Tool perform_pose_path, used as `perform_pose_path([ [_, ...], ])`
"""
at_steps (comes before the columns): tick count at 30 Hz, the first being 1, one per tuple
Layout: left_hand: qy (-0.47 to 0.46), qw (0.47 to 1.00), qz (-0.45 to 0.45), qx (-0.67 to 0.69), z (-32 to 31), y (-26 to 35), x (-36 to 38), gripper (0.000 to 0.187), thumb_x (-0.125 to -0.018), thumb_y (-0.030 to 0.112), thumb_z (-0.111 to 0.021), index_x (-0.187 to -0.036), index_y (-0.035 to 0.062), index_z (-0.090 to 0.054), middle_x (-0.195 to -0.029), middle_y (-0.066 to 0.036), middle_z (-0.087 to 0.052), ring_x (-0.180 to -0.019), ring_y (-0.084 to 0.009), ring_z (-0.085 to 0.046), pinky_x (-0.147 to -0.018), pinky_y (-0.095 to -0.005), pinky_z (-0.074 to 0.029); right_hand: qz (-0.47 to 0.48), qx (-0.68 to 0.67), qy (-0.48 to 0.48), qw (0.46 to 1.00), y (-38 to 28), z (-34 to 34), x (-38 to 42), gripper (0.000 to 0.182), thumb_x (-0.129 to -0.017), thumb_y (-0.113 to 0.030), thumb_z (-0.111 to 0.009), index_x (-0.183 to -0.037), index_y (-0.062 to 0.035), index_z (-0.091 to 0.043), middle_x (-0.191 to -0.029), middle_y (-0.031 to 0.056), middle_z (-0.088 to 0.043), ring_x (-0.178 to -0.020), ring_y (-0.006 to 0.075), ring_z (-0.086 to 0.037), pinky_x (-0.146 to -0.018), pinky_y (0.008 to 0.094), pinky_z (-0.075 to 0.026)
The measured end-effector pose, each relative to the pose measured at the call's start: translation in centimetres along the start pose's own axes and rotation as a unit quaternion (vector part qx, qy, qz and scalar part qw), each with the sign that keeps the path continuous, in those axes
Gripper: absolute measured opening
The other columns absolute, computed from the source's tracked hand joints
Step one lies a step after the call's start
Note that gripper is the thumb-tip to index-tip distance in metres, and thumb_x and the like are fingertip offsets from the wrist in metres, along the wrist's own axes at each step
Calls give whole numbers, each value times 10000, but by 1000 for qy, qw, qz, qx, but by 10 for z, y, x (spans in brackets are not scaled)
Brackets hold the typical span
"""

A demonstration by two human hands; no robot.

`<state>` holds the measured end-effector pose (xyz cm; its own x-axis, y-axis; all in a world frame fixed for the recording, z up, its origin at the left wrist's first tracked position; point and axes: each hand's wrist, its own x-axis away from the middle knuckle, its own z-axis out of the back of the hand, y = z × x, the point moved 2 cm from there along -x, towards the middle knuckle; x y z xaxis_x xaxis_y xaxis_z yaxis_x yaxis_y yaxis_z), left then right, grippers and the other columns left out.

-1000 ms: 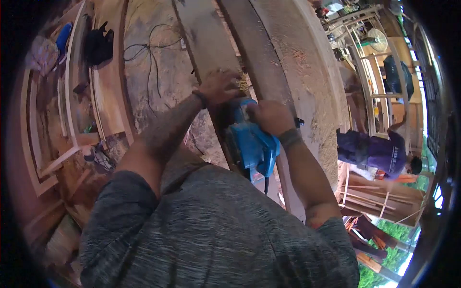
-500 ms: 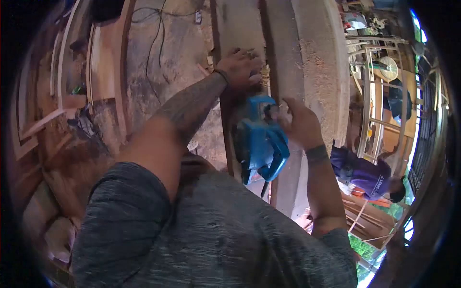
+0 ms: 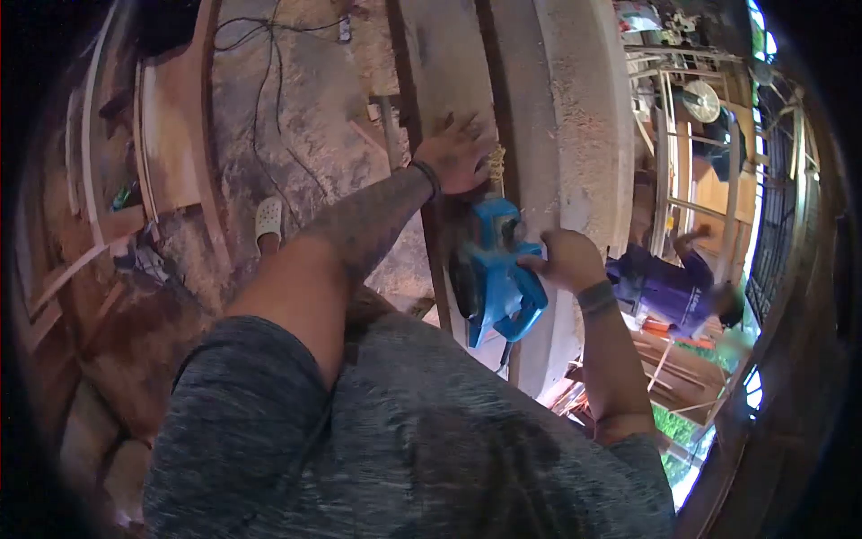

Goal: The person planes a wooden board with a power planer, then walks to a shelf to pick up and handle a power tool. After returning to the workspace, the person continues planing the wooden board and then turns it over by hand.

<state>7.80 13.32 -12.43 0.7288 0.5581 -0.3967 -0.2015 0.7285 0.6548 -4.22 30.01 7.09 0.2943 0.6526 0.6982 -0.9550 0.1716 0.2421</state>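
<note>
A blue electric planer [image 3: 503, 287] rests on a long wooden board [image 3: 444, 63], with its handle toward me. My left hand [image 3: 456, 153] lies flat on the board just beyond the planer, its fingers spread and nothing held. A small bunch of curled shavings [image 3: 496, 163] sits beside that hand, at the planer's front end. My right hand [image 3: 575, 259] is at the right side of the planer, not wrapped around the handle. Its thumb and forefinger are apart, the thumb close to or touching the blue body; the other fingers are partly hidden.
More boards [image 3: 530, 108] lie alongside, with wood shavings [image 3: 575, 135] over them. A dark cable [image 3: 260, 99] runs over the dusty floor at left, near a light clog [image 3: 268, 218]. Another person in a purple shirt [image 3: 669, 287] is at right, near wooden frames and a fan [image 3: 701, 101].
My right hand and the planer appear slightly lower in view. My left hand stays on the board, fingers more spread. The clog has come into view, and the other person's arm is now raised.
</note>
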Motion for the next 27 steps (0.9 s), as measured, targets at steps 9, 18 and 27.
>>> perform_pose_path([
  [9,-9,997,-30,75,2,-3,0,413,-865,343,-698,-1223,143,-655,-1344,-119,-643,-1444,-386,-435,-1182,-633,-306,-21,-165,107,980,-23,-13,-15,429,-924,-353,-697,-1153,6,-644,-1051,275,-690,-988,460,-662,-881,523,-528],
  [18,-94,993,-52,52,5,-3,-7,358,-874,320,-677,-1201,175,-688,-1381,-112,-641,-1410,-361,-486,-1190,-616,-297,26,-201,237,950,-35,-3,-5,543,-1016,-511,-527,-1128,0,-674,-1009,282,-703,-964,473,-681,-853,564,-525],
  [27,-135,989,-61,23,-2,-7,-10,360,-836,191,-657,-1195,178,-683,-1332,-133,-667,-1392,-356,-510,-1170,-618,-305,-131,-197,126,963,-37,-19,-9,523,-992,-484,-585,-1102,24,-644,-1062,301,-694,-1028,477,-675,-873,554,-527],
])
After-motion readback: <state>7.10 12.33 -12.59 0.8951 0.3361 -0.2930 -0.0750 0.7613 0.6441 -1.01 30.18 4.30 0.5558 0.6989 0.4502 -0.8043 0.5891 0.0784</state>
